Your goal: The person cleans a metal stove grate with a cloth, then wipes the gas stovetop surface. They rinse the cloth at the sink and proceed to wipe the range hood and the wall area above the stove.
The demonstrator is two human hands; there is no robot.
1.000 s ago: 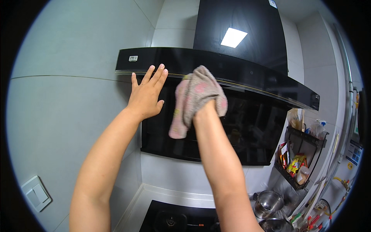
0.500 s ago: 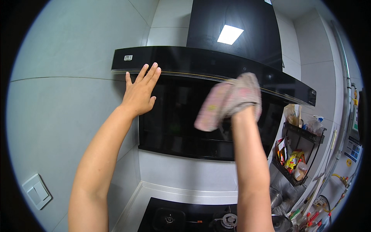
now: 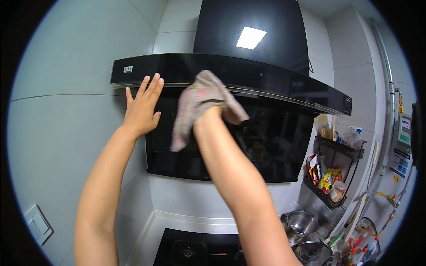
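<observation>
A black range hood (image 3: 301,93) spans the wall ahead of me, with a glossy front strip above a dark slanted panel. My left hand (image 3: 141,111) is open at the left part of this strip, fingers spread and fingertips resting on its lower edge. To its right, my right hand (image 3: 208,116) presses a pinkish-grey patterned cloth (image 3: 205,92) against the strip near its lower edge. The cloth drapes over the hand and hides its fingers; its loose ends hang at both sides, slightly blurred.
Below lies a black gas hob (image 3: 199,248). At the right, a black wall rack (image 3: 339,148) carries food packets and a jar, above a steel pot (image 3: 301,224) and a lidded pan (image 3: 313,253). Pipes and a gas meter (image 3: 404,128) line the far right; a tiled wall stands close on the left.
My right hand has swept left along the hood's strip with the cloth, nearing my left hand. The left hand stays on the hood's edge. The view has shifted slightly right.
</observation>
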